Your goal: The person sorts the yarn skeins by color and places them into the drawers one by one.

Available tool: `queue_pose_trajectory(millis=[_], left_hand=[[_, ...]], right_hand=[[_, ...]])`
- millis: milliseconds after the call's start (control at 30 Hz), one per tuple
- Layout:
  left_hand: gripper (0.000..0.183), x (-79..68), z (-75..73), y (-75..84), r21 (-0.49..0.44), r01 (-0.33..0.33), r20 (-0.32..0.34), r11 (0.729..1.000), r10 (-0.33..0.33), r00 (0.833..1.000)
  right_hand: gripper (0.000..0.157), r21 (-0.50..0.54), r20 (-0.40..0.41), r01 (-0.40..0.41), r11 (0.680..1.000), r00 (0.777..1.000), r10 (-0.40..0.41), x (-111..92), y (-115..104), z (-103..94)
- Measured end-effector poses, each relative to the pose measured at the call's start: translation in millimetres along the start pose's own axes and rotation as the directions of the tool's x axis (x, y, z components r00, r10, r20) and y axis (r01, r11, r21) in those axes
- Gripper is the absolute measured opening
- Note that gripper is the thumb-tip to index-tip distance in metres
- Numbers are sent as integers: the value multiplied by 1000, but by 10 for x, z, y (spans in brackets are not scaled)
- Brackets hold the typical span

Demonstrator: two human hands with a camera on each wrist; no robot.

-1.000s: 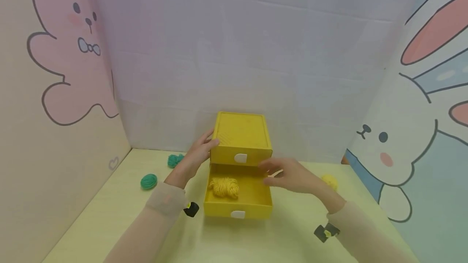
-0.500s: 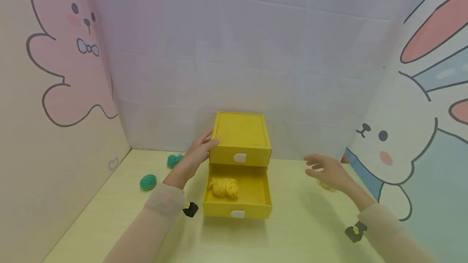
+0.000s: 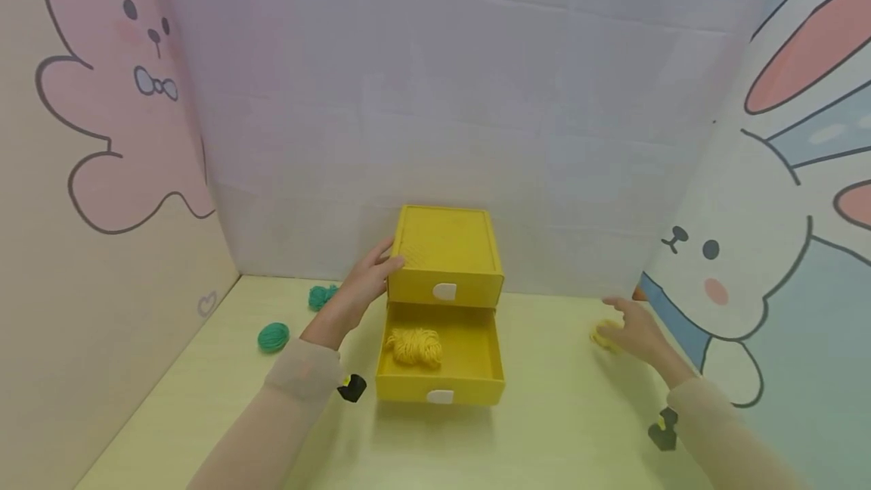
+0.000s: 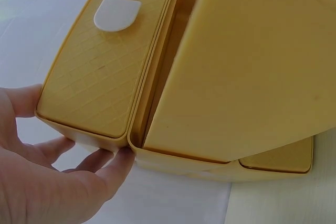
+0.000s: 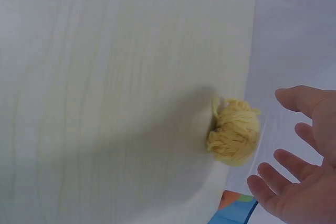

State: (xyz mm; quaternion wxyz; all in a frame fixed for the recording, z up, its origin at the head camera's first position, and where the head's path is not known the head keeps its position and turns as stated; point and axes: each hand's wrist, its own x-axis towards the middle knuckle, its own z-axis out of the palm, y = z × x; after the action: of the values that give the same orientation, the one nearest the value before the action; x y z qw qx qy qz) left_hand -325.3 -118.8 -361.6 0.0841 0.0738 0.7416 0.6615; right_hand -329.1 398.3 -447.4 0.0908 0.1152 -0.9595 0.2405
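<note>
A small yellow drawer cabinet (image 3: pixel 449 237) stands against the back wall. Its lower drawer (image 3: pixel 469 358) is pulled out, with a skein of yellow yarn (image 3: pixel 416 346) lying in the left part. My left hand (image 3: pixel 359 289) rests against the cabinet's left side, thumb at the top edge; in the left wrist view its fingertips (image 4: pixel 123 156) touch the side wall. Far to the right, my right hand (image 3: pixel 636 331) hovers by a ball of yellow yarn (image 5: pixel 234 132). Its fingers are spread and apart from the ball in the right wrist view.
Two bundles of green yarn, a round ball (image 3: pixel 274 337) and a looser one (image 3: pixel 321 297), lie left of the cabinet. The upper drawer (image 3: pixel 445 290) is closed. Walls with printed cartoon animals bound the table (image 3: pixel 544 429) at back and sides.
My right hand has moved right, from beside the pulled-out drawer to the yellow yarn ball. The left hand stays against the cabinet, and the yarn in the drawer has not moved.
</note>
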Motion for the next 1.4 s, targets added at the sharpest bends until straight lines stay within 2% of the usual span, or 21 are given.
queue_pose_trajectory(millis=[133, 333, 800, 1100, 1200, 1400], left_hand=[[71, 20, 3, -9, 2, -1, -2, 1000, 1, 1000], [72, 35, 25, -11, 13, 9, -1, 1000, -9, 1000], [71, 20, 33, 3, 12, -8, 2, 1000, 8, 1000], [72, 17, 19, -3, 15, -1, -2, 1000, 1, 1000], [70, 18, 12, -5, 18, 2, -2, 1000, -2, 1000], [70, 13, 6, -6, 30, 4, -3, 1000, -4, 1000]], right_hand=[[67, -39, -7, -25, 999, 1000, 25, -4, 174, 88], [68, -57, 31, -69, 996, 997, 70, -59, 235, 169], [53, -87, 24, -65, 994, 997, 68, -125, 291, 242], [52, -71, 21, -84, 994, 996, 85, -153, 254, 237], [52, -68, 22, -63, 996, 998, 64, -146, 218, 215], [48, -58, -27, 36, 998, 999, -38, -118, 72, 130]])
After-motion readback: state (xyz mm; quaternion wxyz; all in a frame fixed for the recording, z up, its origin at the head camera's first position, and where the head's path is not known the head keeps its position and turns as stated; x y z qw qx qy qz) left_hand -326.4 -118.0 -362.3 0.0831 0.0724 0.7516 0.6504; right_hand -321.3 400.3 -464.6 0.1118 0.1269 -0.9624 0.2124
